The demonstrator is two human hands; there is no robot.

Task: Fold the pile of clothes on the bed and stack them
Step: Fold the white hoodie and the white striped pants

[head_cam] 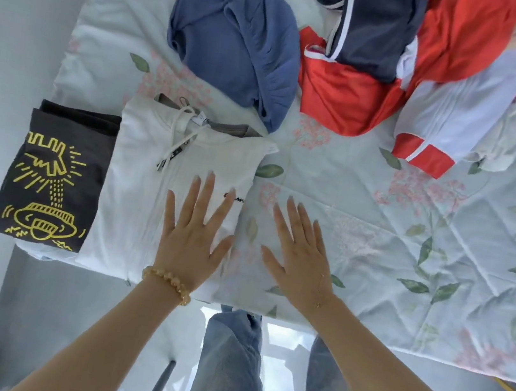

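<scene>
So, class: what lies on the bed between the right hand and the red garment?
In the head view, only bare floral bedspread lies between the right hand and the red garment; no clothing sits there.

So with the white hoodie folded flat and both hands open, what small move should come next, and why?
Probably lift the left hand off the folded white hoodie and reach forward for the blue garment. The hoodie already lies flat beside the folded black graphic tee, the right hand lies open on the floral quilt, and the blue piece is the nearest one not folded.
</scene>
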